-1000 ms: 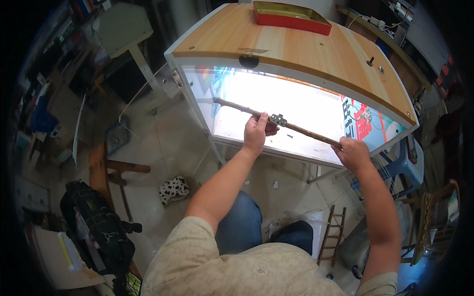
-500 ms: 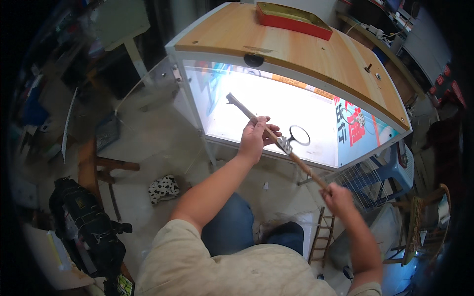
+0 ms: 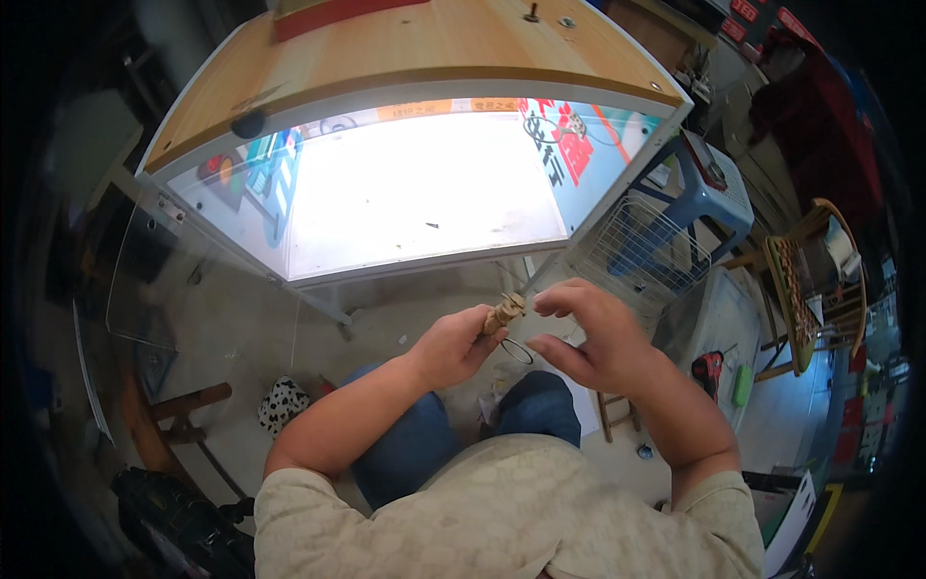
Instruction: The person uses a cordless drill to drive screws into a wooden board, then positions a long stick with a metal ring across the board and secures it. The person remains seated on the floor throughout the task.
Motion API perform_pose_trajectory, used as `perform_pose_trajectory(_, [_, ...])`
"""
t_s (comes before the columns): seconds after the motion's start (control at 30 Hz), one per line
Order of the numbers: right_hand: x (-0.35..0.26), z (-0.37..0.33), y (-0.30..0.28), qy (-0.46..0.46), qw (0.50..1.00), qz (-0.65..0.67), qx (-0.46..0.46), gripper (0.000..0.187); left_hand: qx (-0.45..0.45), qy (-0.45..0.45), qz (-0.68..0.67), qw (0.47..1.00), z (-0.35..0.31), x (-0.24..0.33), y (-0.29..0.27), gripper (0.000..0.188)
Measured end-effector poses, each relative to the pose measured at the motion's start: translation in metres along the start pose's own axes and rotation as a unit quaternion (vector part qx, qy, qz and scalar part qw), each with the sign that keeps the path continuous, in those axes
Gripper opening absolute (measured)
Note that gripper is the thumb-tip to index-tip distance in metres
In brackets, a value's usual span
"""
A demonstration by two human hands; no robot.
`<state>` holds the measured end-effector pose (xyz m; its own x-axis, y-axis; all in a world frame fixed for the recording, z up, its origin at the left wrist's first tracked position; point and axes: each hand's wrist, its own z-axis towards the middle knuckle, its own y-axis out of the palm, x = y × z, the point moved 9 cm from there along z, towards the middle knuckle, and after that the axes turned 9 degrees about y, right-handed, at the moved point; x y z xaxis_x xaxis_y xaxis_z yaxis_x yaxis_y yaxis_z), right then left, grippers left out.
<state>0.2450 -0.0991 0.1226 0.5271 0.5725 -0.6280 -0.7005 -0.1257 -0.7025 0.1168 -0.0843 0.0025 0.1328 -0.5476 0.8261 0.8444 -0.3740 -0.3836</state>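
Note:
My left hand [image 3: 451,345] is closed round a brown wooden stick [image 3: 504,311], low in front of the lit cabinet and above my knees. The stick points nearly end-on here, so most of its length is hidden. A thin dark ring [image 3: 526,348] hangs beside it, close to the left fingertips. To its right, my right hand [image 3: 606,333] is open, thumb and fingers spread in a curve towards the stick's end with a gap between. Nothing shows in the right hand.
A wood-topped cabinet [image 3: 415,58] with a bright white interior stands ahead, a red tin [image 3: 338,14] on top. Its clear panel [image 3: 154,280] sticks out left. At right are a blue stool [image 3: 719,183], wire basket [image 3: 637,241], power tool [image 3: 707,372] and wooden chair [image 3: 801,289].
My right hand has let go of the stick's lower end and opened. The left hand has brought the stick down from the cabinet front and turned it end-on. The view has shifted right.

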Motion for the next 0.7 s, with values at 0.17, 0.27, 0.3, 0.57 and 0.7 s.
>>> perform_pose_trajectory(0.17, [-0.015, 0.008, 0.012, -0.003, 0.999, 0.018, -0.033, 0.018, -0.005, 0.034, 0.009, 0.999, -0.001, 0.008, 0.004, 0.015])
perform_pose_trajectory(0.27, [-0.010, 0.002, 0.014, 0.018, 0.998, 0.055, -0.031, 0.014, -0.026, 0.027, 0.058, 0.998, -0.003, 0.005, 0.002, 0.018])
perform_pose_trajectory(0.3, [-0.005, -0.002, 0.014, 0.040, 0.996, 0.074, -0.039, 0.013, -0.032, 0.032, 0.079, 0.996, -0.003, 0.005, 0.002, 0.019])
perform_pose_trajectory(0.57, [0.010, -0.023, 0.011, 0.084, 0.982, 0.171, -0.014, 0.010, -0.066, 0.053, 0.068, 0.994, -0.005, 0.004, 0.013, 0.024])
perform_pose_trajectory(0.7, [0.008, -0.025, 0.008, 0.058, 0.987, 0.147, 0.000, 0.010, -0.070, 0.062, 0.084, 0.992, -0.005, 0.004, 0.014, 0.023])
